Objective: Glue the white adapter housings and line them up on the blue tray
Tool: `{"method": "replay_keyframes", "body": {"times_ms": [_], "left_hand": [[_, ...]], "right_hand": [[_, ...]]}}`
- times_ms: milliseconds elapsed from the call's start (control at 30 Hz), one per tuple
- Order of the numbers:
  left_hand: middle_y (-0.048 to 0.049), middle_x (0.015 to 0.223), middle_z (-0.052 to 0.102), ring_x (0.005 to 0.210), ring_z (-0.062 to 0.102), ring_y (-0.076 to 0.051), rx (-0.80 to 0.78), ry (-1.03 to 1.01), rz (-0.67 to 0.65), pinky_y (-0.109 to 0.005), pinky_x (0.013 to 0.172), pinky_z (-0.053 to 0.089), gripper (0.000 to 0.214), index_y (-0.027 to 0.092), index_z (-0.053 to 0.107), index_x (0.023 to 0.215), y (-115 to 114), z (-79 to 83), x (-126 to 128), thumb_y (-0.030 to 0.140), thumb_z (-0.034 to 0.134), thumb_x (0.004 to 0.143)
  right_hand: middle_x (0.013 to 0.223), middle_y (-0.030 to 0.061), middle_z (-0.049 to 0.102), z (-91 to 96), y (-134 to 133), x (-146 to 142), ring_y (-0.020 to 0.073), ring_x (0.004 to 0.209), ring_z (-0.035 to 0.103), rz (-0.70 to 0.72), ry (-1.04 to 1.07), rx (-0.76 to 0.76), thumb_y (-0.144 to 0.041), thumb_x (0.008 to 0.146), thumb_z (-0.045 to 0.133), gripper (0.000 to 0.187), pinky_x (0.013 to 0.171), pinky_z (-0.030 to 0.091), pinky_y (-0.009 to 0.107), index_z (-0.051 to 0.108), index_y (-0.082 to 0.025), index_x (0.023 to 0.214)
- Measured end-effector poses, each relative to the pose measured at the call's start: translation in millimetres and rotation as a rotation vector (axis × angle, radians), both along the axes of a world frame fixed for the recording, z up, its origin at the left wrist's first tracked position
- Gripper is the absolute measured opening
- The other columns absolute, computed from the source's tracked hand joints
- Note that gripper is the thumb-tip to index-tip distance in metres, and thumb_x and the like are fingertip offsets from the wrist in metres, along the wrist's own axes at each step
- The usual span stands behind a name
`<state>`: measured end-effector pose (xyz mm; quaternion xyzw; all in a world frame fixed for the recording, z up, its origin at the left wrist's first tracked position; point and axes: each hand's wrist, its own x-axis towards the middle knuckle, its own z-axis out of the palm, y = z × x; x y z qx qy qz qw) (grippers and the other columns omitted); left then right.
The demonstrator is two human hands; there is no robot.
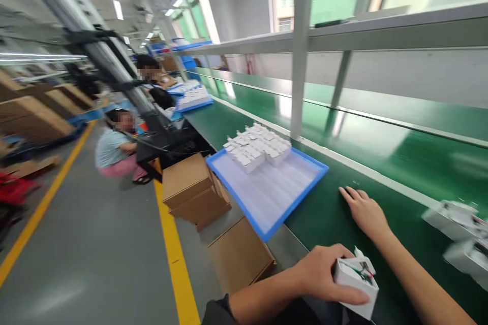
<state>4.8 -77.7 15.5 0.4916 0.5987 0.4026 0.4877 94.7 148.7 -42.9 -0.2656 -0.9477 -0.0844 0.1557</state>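
Note:
Near the bottom edge of the head view, my left hand (318, 271) is wrapped round a small white box (355, 292). The box has an open top, with green and dark parts and a bit of red showing inside. My right hand (368, 216) is stretched out over the green work surface (324, 228), fingers extended and nothing in them. Beyond it lies a blue-rimmed tray (293, 208), with several small white boxes (247, 147) packed at its far end. More open white boxes (455, 221) stand at the right edge, blurred.
Brown cartons (190, 183) stand on the floor left of the bench. A grey metal post (302, 61) rises from the bench. A second tray (194, 104) of white boxes sits farther along. One person (114, 147) crouches on the left; another (160, 86) is farther back.

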Motion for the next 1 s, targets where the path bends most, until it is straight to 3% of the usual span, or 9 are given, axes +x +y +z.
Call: {"method": "replay_keyframes", "body": {"times_ms": [167,300,400,500,667,800,1000], "left_hand": [[-0.0041,0.104,0.072,0.094,0.065,-0.024,-0.105,0.017,0.060,-0.035,0.087,0.051,0.078,0.022,0.069,0.116,-7,-12.6,-7,0.063,0.089,0.052],[-0.0029,0.106,0.070,0.098,0.065,-0.025,-0.144,0.003,-0.014,-0.039,0.095,0.050,0.082,0.025,0.068,0.119,-2,-17.9,-1,0.062,0.091,0.049],[-0.0025,0.107,0.071,0.100,0.066,-0.025,-0.096,-0.023,-0.011,-0.038,0.095,0.050,0.074,0.024,0.069,0.117,7,-17.2,4,0.055,0.092,0.053],[-0.0040,0.108,0.072,0.095,0.066,-0.022,0.047,-0.043,0.050,-0.032,0.088,0.051,0.058,0.021,0.068,0.115,20,-8.9,8,0.044,0.086,0.066],[-0.0038,0.109,0.071,0.092,0.066,-0.018,0.237,0.005,0.063,-0.028,0.085,0.051,0.044,0.019,0.063,0.116,71,6.0,11,0.034,0.076,0.077],[-0.0031,0.106,0.071,0.093,0.067,-0.018,0.291,0.020,-0.035,-0.028,0.085,0.052,0.042,0.019,0.059,0.117,123,12.5,23,0.035,0.074,0.080],[-0.0026,0.100,0.070,0.090,0.067,-0.019,0.396,0.138,-0.170,-0.029,0.081,0.052,0.038,0.020,0.058,0.110,175,29.0,46,0.038,0.073,0.080]], "right_hand": [[0.103,0.0148,0.073,-39.0,8,37,0.0243,0.088,0.069,0.133,0.066,0.206,0.002,0.084,0.042,0.042,0.071,0.062,0.034,0.072,-0.011,0.110],[0.097,0.0119,0.071,-40.3,1,78,0.0261,0.084,0.069,0.236,0.157,0.214,-0.011,0.092,0.043,0.034,0.072,0.060,0.039,0.072,-0.014,0.109],[0.104,0.0101,0.072,-24.6,-4,107,0.0277,0.086,0.070,0.242,0.222,0.240,-0.022,0.098,0.045,0.033,0.079,0.058,0.044,0.067,-0.017,0.123],[0.115,0.0119,0.069,1.9,-18,127,0.0273,0.092,0.071,0.130,0.358,0.216,-0.022,0.099,0.049,0.030,0.080,0.059,0.042,0.064,-0.020,0.125],[0.109,0.0076,0.072,39.0,-34,134,0.0196,0.091,0.074,0.027,0.712,0.198,-0.009,0.092,0.060,0.030,0.079,0.062,0.033,0.066,-0.024,0.117],[0.102,0.0065,0.074,54.6,-39,141,0.0199,0.090,0.075,-0.050,0.992,0.228,-0.013,0.090,0.064,0.025,0.077,0.064,0.037,0.062,-0.023,0.113],[0.104,0.0060,0.072,63.1,-45,153,0.0214,0.094,0.075,0.019,1.082,0.229,-0.015,0.091,0.063,0.027,0.076,0.067,0.041,0.056,-0.024,0.116]]}}
